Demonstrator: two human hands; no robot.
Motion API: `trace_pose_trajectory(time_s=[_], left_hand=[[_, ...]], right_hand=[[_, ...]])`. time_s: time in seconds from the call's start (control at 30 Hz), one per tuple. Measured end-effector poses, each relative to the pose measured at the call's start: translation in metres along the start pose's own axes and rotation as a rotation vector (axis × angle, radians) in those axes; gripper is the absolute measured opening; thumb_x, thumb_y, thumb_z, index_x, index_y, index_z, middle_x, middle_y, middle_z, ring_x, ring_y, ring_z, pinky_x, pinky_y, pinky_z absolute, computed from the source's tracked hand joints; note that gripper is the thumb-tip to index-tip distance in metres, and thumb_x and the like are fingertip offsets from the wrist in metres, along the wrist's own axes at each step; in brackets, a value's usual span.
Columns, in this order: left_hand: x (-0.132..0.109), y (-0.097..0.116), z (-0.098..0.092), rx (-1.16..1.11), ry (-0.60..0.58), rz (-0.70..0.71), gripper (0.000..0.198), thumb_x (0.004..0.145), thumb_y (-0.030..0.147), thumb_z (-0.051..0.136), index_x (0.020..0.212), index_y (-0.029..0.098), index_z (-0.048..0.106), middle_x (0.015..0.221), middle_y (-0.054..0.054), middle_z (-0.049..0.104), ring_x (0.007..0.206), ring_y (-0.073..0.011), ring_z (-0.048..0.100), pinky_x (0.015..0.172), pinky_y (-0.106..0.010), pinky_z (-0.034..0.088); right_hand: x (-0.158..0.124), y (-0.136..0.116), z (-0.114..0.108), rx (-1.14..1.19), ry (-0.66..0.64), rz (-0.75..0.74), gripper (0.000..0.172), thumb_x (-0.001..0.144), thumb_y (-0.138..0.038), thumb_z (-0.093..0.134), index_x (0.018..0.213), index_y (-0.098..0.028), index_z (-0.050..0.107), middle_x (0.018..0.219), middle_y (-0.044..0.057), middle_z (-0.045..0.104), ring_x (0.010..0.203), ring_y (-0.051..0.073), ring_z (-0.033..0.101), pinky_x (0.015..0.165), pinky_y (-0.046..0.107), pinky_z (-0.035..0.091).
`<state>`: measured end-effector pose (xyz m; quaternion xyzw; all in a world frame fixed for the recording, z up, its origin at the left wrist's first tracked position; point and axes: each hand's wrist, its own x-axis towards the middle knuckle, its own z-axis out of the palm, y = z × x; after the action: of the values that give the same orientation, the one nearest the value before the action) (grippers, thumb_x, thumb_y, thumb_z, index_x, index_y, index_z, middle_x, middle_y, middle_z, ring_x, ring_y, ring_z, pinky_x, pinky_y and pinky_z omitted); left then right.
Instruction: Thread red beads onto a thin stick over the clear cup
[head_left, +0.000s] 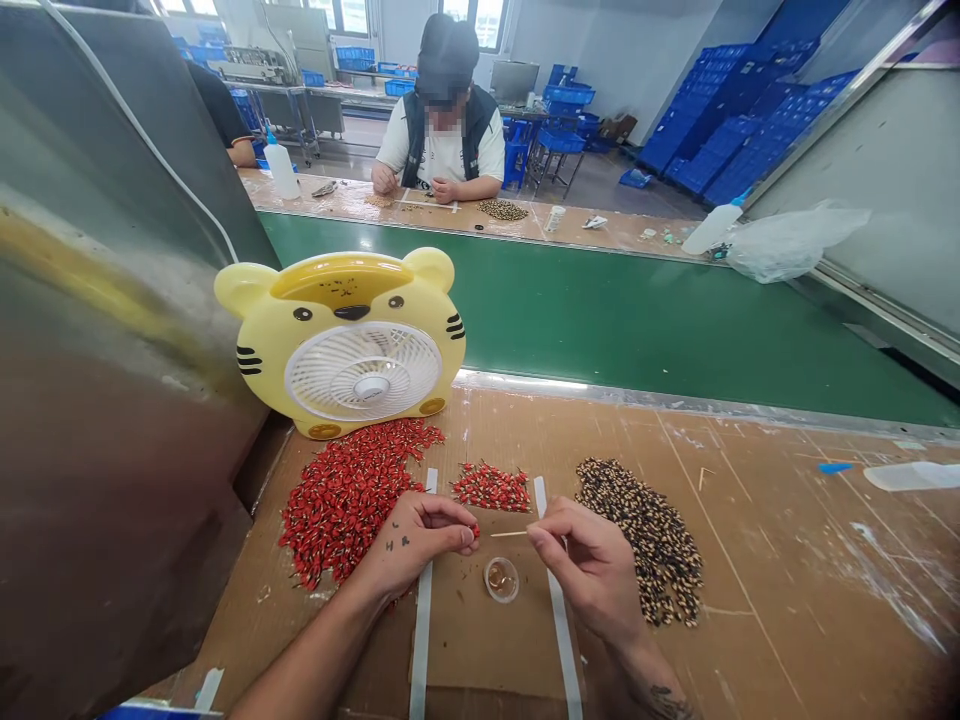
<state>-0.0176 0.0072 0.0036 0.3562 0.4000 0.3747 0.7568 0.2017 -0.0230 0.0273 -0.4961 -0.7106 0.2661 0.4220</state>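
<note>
My left hand (416,540) pinches a small red piece (475,529) between thumb and fingers, just right of a big heap of red pieces (345,495). My right hand (585,560) pinches a thin wooden stick (508,534) whose tip points left toward the red piece. A small clear cup (501,579) with brownish liquid sits on the cardboard just below the two hands. A smaller pile of red pieces (491,487) lies just beyond the hands. A heap of dark and tan pieces (649,535) lies to the right of my right hand.
A yellow tiger-shaped desk fan (352,345) stands behind the piles. Two white strips (556,600) frame the work patch. A green conveyor belt (637,320) runs across beyond the bench. Another person (446,125) sits working at the far side. A metal panel (97,350) walls the left.
</note>
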Motion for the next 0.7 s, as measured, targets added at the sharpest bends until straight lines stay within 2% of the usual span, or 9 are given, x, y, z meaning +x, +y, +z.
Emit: trace_pose_trajectory(time_s=[0.07, 0.17, 0.23, 0.3, 0.43, 0.47, 0.57, 0.7], left_hand=[[0.0, -0.001, 0.0, -0.009, 0.007, -0.001, 0.014, 0.062, 0.02, 0.084, 0.072, 0.014, 0.077, 0.064, -0.003, 0.073, 0.059, -0.0127, 0.064, 0.063, -0.023, 0.052], [0.0, 0.0, 0.001, -0.003, 0.003, 0.017, 0.012, 0.063, 0.018, 0.083, 0.072, 0.013, 0.077, 0.064, -0.003, 0.073, 0.058, -0.0124, 0.064, 0.062, -0.023, 0.051], [-0.001, 0.0, 0.001, 0.008, 0.0, 0.023, 0.011, 0.063, 0.017, 0.082, 0.072, 0.013, 0.077, 0.064, -0.003, 0.073, 0.058, -0.0119, 0.064, 0.062, -0.022, 0.051], [-0.001, 0.001, 0.002, 0.021, 0.008, 0.009, 0.011, 0.063, 0.017, 0.082, 0.072, 0.013, 0.077, 0.065, -0.003, 0.074, 0.059, -0.0123, 0.065, 0.062, -0.022, 0.051], [0.0, 0.001, 0.0, 0.027, 0.011, -0.007, 0.013, 0.064, 0.019, 0.082, 0.073, 0.013, 0.076, 0.067, -0.004, 0.075, 0.062, -0.013, 0.067, 0.063, -0.022, 0.052], [0.0, 0.0, -0.001, 0.026, 0.004, -0.005, 0.013, 0.064, 0.02, 0.082, 0.074, 0.013, 0.076, 0.067, -0.004, 0.075, 0.062, -0.0129, 0.067, 0.063, -0.022, 0.052], [0.001, -0.002, -0.003, 0.027, -0.003, -0.003, 0.014, 0.066, 0.021, 0.083, 0.075, 0.013, 0.075, 0.069, -0.004, 0.075, 0.063, -0.0133, 0.068, 0.064, -0.022, 0.052], [0.0, -0.004, -0.006, 0.03, -0.007, 0.0, 0.014, 0.067, 0.022, 0.082, 0.076, 0.013, 0.075, 0.07, -0.004, 0.075, 0.064, -0.0135, 0.067, 0.065, -0.023, 0.053]], right_hand=[[-0.004, 0.002, -0.004, -0.061, -0.096, 0.004, 0.026, 0.093, -0.026, 0.057, 0.069, -0.019, 0.06, 0.06, -0.002, 0.051, 0.055, 0.013, 0.047, 0.054, 0.025, 0.034], [-0.013, 0.003, -0.005, -0.169, -0.323, 0.006, 0.026, 0.094, -0.028, 0.057, 0.071, -0.019, 0.062, 0.064, -0.001, 0.055, 0.059, 0.013, 0.052, 0.057, 0.025, 0.036], [-0.018, 0.005, -0.006, -0.207, -0.396, 0.023, 0.023, 0.094, -0.03, 0.058, 0.075, -0.019, 0.064, 0.067, 0.0, 0.058, 0.063, 0.015, 0.055, 0.059, 0.026, 0.039], [-0.019, 0.009, -0.012, -0.23, -0.355, 0.059, 0.021, 0.095, -0.03, 0.057, 0.079, -0.019, 0.065, 0.071, 0.001, 0.061, 0.067, 0.016, 0.057, 0.062, 0.027, 0.041], [-0.013, 0.025, -0.042, -0.361, -0.153, 0.129, 0.019, 0.098, -0.024, 0.05, 0.091, -0.019, 0.066, 0.087, 0.005, 0.068, 0.081, 0.02, 0.061, 0.074, 0.032, 0.047], [-0.011, 0.029, -0.05, -0.428, -0.159, 0.117, 0.016, 0.097, -0.021, 0.051, 0.093, -0.019, 0.067, 0.089, 0.006, 0.069, 0.086, 0.022, 0.06, 0.079, 0.035, 0.047], [-0.005, 0.04, -0.063, -0.575, -0.286, 0.079, 0.014, 0.091, -0.014, 0.057, 0.095, -0.019, 0.069, 0.091, 0.007, 0.069, 0.092, 0.025, 0.058, 0.084, 0.039, 0.047], [-0.002, 0.048, -0.055, -0.637, -0.387, 0.043, 0.015, 0.088, -0.01, 0.061, 0.094, -0.02, 0.071, 0.09, 0.007, 0.069, 0.091, 0.024, 0.057, 0.082, 0.038, 0.05]])
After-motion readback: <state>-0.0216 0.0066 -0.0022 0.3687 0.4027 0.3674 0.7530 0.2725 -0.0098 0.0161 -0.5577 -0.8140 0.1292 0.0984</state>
